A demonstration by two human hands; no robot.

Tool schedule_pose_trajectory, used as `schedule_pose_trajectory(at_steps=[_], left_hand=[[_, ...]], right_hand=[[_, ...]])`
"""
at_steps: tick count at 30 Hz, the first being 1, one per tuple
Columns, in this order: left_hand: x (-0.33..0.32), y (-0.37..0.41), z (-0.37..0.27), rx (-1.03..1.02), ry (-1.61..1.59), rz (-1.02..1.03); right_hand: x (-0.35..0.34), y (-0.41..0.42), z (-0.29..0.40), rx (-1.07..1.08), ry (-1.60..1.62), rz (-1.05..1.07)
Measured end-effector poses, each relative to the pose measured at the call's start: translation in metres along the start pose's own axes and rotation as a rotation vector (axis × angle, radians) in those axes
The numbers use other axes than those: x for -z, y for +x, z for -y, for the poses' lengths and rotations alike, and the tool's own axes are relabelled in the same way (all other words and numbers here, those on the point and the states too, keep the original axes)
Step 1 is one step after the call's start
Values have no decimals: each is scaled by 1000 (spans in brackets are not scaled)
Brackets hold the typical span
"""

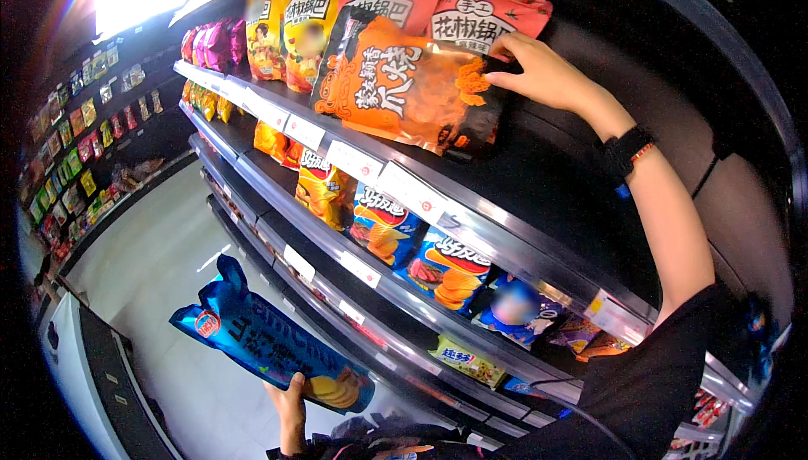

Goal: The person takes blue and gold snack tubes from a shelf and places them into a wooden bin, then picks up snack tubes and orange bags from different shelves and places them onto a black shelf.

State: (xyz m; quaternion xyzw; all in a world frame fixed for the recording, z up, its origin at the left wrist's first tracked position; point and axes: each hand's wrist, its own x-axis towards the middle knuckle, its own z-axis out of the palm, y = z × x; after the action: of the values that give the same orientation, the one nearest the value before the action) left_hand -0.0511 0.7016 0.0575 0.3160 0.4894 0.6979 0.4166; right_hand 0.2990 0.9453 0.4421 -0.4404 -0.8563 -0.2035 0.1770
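My right hand (536, 75) is at the right side of an orange-and-black snack bag (404, 87) on the upper shelf. Its thumb lies on the bag's front and the fingers bend at the upper edge, pinching it; the fingertips are partly hidden. The bag leans in front of pink snack bags (486, 8). Low in the view, my left hand (290, 400) grips the bottom end of a shiny blue chip bag (271, 340), thumb on its front. This bag is tilted, its crimped top towards the upper left.
Yellow snack bags (306, 24) and purple packets (218, 43) stand farther left on the upper shelf (404, 185). Blue chip bags (445, 267) fill part of the shelf below. A hanging snack display (82, 138) covers the far wall. A white-topped unit (79, 371) stands at lower left.
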Motion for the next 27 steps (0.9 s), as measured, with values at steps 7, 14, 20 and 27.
schedule_pose_trajectory(at_steps=[7,14,20,27], left_hand=[[13,20,12,13,26,-18],[28,69,12,77,97,70],[-2,99,1,-43,27,110],[-10,147,33,101,75,227]], right_hand=[[-28,32,5,18,42,35],[-25,52,-7,-85,228,54],[-12,45,-12,-16,451,81],[39,-9,1,-146,220,-30]])
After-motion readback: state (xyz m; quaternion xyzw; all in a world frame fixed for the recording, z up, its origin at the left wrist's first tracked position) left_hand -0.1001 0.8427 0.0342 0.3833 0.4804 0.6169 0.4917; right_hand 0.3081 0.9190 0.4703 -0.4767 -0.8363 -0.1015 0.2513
